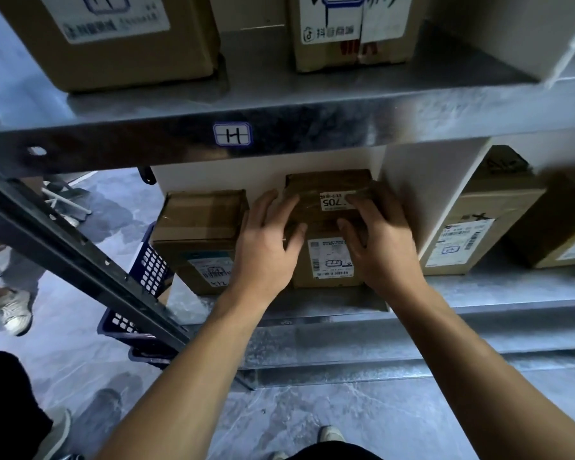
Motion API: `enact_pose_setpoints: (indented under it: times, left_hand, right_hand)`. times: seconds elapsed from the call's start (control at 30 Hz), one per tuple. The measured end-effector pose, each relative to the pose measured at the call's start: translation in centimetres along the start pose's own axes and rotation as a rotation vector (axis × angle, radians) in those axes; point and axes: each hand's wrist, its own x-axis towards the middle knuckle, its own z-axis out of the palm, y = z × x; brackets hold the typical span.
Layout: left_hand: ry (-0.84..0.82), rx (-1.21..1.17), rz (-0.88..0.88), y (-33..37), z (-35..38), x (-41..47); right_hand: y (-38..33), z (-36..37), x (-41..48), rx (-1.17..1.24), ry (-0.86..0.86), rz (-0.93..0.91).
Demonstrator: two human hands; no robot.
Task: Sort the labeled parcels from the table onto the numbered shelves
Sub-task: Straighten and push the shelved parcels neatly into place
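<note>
Parcel [326, 224]: brown box, sitting on the lower shelf [478, 293] near its front edge, shipping label facing out, white sticker on top reading 705 upside down.
Left hand [266, 247]: lying on the parcel's left top edge, fingers stretched out and spread, thumb touching the front top edge. It's pressing, not really wrapping round anything.
Right hand [382, 240]: doing the same on the right side, fingers flat over the top next to the 705 sticker, thumb on the front edge. It's a bit blurry, but the hand is looking relaxed rather than clenched.
Neighbour box [200, 234]: standing just left of the parcel, towards the shelf's left end, with the left hand overlapping its right edge.
White divider [422, 200]: standing just right of the parcel, with the right hand's fingers reaching up beside it.
Other boxes [478, 220]: sitting past the divider, towards the shelf's right end.
Upper shelf [312, 114]: carrying two more cartons and wearing a handwritten tag [232, 134] on its front edge. Can't tell if that's an H or a 14.
Blue basket [146, 270]: sitting on the floor behind the rack's left upright.
</note>
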Motion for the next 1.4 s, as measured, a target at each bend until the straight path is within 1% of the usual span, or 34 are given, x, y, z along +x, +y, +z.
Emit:
enact_pose_setpoints:
  times: [0.07, 0.13, 0.23, 0.37, 0.5, 0.63, 0.77, 0.9, 1.03, 1.2, 1.3, 1.4]
  left_hand:
    - [0.029, 0.035, 0.026, -0.7, -1.7, 0.1]
    - [0.055, 0.094, 0.008, -2.0, -3.6, 0.0]
    - [0.104, 0.189, -0.026, -4.7, -6.0, -0.5]
    - [0.057, 0.239, -0.100, -8.1, -7.5, -1.2]
    - [0.010, 0.270, -0.200, -10.2, -7.3, -1.8]
    - [-0.053, 0.208, -0.273, -10.9, -7.1, -2.2]
    - [-0.065, 0.230, -0.236, -11.1, -7.3, -2.4]
    - [-0.066, 0.292, -0.205, -11.6, -7.2, -2.6]
    - [-0.070, 0.297, -0.216, -11.4, -7.1, -2.8]
    - [-0.092, 0.264, -0.207, -11.6, -7.4, -2.6]
    - [-0.062, 0.207, -0.184, -11.6, -8.1, -2.7]
    - [-0.043, 0.143, -0.120, -11.1, -8.8, -3.4]
  right_hand:
    - [-0.9, 0.0, 0.3, -0.017, 0.005, -0.073]
    - [-2.0, 0.4, 0.8, -0.018, -0.012, -0.143]
    - [-4.2, 1.5, 1.2, 0.001, -0.109, -0.215]
    - [-6.8, 3.7, 1.5, 0.022, -0.293, -0.291]
    - [-9.2, 5.5, 2.1, -0.039, -0.407, -0.326]
    - [-10.7, 6.6, 2.3, -0.100, -0.468, -0.340]
    - [-10.4, 7.6, 2.2, -0.208, -0.426, -0.331]
    - [-10.2, 8.7, 1.8, -0.253, -0.348, -0.341]
    - [-10.3, 9.1, 1.6, -0.267, -0.307, -0.340]
    - [-10.3, 8.7, 1.5, -0.258, -0.305, -0.322]
    - [-10.5, 8.0, 1.0, -0.233, -0.229, -0.321]
    - [-10.5, 6.9, -0.1, -0.213, -0.161, -0.311]
